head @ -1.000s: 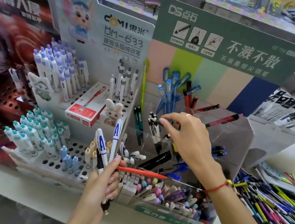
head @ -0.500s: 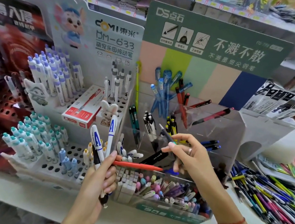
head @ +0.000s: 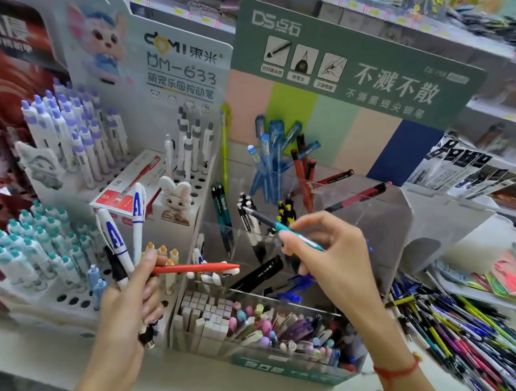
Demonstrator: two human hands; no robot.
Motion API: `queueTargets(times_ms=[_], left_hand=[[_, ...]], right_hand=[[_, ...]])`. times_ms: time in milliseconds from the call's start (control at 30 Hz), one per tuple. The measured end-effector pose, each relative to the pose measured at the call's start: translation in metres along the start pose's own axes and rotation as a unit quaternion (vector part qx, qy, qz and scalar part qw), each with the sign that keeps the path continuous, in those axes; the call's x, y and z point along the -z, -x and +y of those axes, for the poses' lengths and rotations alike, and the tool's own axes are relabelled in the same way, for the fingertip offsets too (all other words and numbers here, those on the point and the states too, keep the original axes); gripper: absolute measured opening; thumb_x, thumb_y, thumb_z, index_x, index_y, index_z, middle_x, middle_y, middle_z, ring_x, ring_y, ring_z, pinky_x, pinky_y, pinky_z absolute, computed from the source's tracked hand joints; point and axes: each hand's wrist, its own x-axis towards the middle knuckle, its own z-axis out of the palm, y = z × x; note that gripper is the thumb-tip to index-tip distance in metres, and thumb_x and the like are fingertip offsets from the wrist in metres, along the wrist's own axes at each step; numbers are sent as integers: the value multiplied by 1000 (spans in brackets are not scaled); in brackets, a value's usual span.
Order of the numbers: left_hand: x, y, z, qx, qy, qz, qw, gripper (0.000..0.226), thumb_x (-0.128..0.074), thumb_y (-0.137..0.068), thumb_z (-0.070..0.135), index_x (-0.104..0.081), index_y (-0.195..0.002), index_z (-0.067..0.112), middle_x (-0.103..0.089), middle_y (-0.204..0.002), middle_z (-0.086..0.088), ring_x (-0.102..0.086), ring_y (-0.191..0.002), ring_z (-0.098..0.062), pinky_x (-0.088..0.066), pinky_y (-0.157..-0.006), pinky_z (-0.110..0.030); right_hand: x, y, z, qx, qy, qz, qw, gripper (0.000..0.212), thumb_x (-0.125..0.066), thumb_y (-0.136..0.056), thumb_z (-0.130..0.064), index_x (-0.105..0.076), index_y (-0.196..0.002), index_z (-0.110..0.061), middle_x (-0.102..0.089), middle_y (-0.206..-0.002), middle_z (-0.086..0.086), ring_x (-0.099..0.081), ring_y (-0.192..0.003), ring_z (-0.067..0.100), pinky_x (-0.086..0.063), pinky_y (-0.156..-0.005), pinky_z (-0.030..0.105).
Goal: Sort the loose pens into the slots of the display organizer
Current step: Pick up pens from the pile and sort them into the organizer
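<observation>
Head camera is looking down at a shop counter full of pens. At the far left, a white perforated stand [head: 37,292] is holding rows of purple-capped pens [head: 70,132] at the back and teal-capped pens [head: 33,250] at the front, and a red pen box [head: 128,188] is lying on its middle step beside a small rabbit figure [head: 178,199]. The left hand [head: 130,301] is rising in front of this stand, and its fingers are closing around a bundle of pens: two white pens with blue letters [head: 118,238] are pointing up, and a red pen [head: 196,268] is sticking out to the right, almost level. To the right of it, the clear organizer [head: 376,218] is standing with several slots: green pens [head: 222,213], black and white pens [head: 251,224], blue pens [head: 270,157] and red pens [head: 302,175] are already standing inside them. The right hand [head: 337,259] is hovering over these slots and is pinching a teal pen [head: 282,227] between thumb and fingers; the pen is lying nearly level with its dark end pointing left toward the black and white pens. A red string bracelet [head: 396,372] is sitting on this wrist. At the far right, a big pile of loose pens [head: 473,351] is lying on the counter.
</observation>
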Motion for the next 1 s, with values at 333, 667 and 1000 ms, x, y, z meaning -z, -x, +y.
queueTargets(times_ms=[333,667,1000], left_hand=[[20,1,-1,-19,0,21,1000,20,-57,-89,28,-65,-83,11,-34,-43,10,-24,-32,0,-19,-31,-13],[22,4,5,61,79,-44,994,18,-61,-78,28,-60,-71,11,-32,-44,8,-25,-30,-1,-20,-30,-13],[-13,13,-6,169,-107,-261,945,23,-65,-76,28,-64,-71,6,-30,-49,4,-25,-36,-5,-24,-33,-15]], right_hand=[[-72,-71,-25,146,394,-53,906,16,-74,-80,-33,-73,-92,-23,-70,-95,1,-65,-91,26,-47,-68,31],[-80,-50,-20,194,241,13,951,19,-61,-92,-34,-66,-108,-26,-64,-71,-9,-59,-65,11,-50,-61,31],[-59,-23,-20,-51,-47,-276,959,28,-63,-88,-40,-65,-98,-15,-50,-62,-11,-38,-45,0,-31,-49,10]])
